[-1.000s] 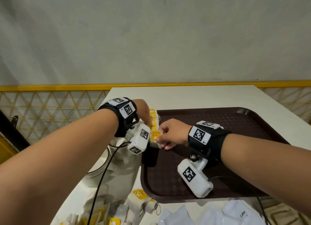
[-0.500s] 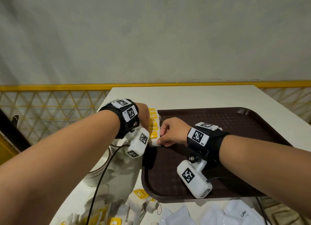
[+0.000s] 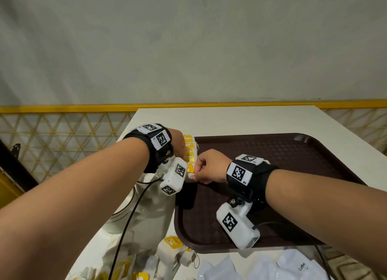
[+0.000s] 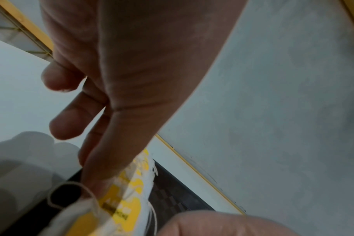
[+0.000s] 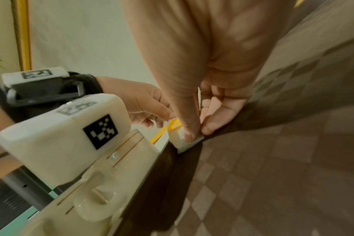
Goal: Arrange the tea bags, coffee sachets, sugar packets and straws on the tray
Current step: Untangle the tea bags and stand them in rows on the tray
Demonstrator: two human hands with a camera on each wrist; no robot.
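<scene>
both arms reach forward, left hand (image 3: 179, 145) and right hand (image 3: 209, 166) close together, fingers curled.

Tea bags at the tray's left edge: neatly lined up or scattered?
Lined up: the tea bags form one row along the tray edge, left hand and right hand holding them.
</scene>
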